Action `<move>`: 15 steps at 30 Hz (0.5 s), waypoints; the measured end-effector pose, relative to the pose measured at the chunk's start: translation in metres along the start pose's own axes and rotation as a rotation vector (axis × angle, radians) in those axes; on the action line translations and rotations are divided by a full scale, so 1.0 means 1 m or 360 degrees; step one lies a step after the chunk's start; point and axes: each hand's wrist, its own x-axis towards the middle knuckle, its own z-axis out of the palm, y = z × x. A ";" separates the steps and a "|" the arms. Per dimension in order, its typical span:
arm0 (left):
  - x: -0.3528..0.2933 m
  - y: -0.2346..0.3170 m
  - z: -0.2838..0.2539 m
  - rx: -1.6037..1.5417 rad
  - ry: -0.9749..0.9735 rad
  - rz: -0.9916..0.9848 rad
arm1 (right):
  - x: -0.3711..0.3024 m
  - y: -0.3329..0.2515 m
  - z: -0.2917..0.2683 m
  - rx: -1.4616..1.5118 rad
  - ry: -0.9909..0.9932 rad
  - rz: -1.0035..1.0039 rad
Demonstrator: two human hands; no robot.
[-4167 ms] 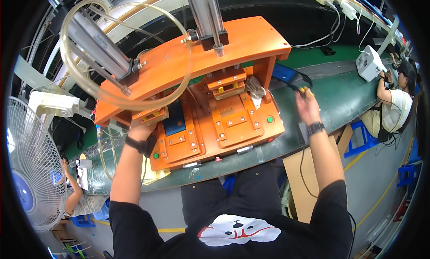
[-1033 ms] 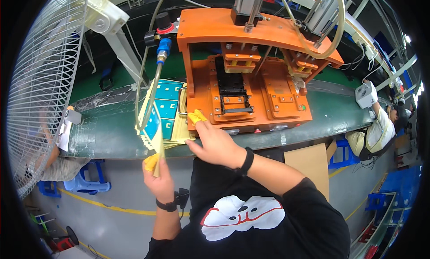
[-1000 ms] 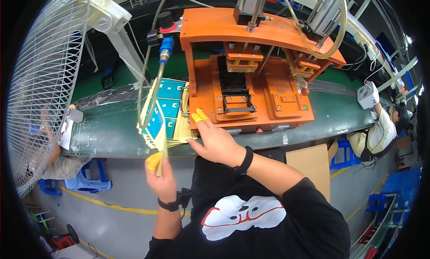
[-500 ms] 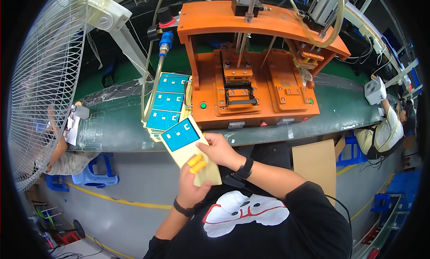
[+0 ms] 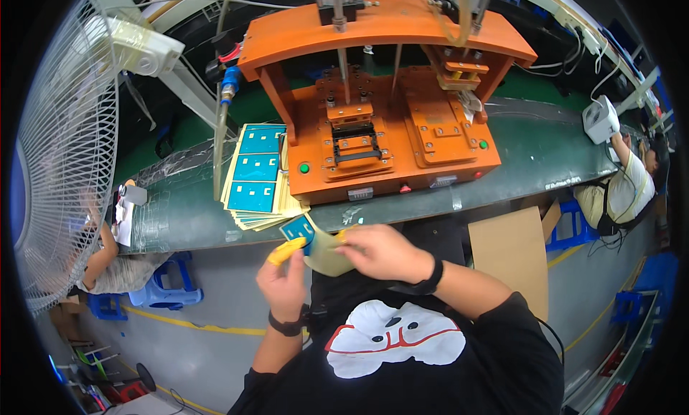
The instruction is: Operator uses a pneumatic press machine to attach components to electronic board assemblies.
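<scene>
A pale yellow backing sheet [image 5: 329, 262] is bent into a curve between my two hands, in front of the bench edge. A blue film piece [image 5: 296, 230] with small cutouts shows at its left end. My left hand [image 5: 282, 284], yellow covers on its fingertips, is closed on the sheet's left side by the blue piece. My right hand [image 5: 391, 253] pinches the right side of the sheet, with a bit of yellow at its fingertips. Beyond my left hand, a fanned stack of similar sheets [image 5: 252, 220] with blue pieces lies on the bench.
An orange two-station press [image 5: 323, 190] stands on the green bench [image 5: 545, 175], right of the stack. A caged fan [image 5: 68, 149] fills the left side. Brown cardboard [image 5: 508, 264] lies below the bench's front edge. Other people sit at far left and far right.
The sheet, nearly flat before, is now bent. My left hand has moved up and leftward to the blue end, and my right hand slightly right. The view has shifted somewhat.
</scene>
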 end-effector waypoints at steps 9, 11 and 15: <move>0.027 -0.005 0.007 -0.1476 -0.0396 0.0113 | -0.188 0.082 -0.128 0.0985 0.1647 0.0931; 0.028 -0.005 0.020 -0.1286 -0.0584 0.0046 | -0.270 0.116 -0.113 0.1116 0.1763 0.1428; 0.026 -0.001 0.034 -0.0812 -0.0839 0.0043 | -0.379 0.139 -0.026 0.2079 0.1755 0.2045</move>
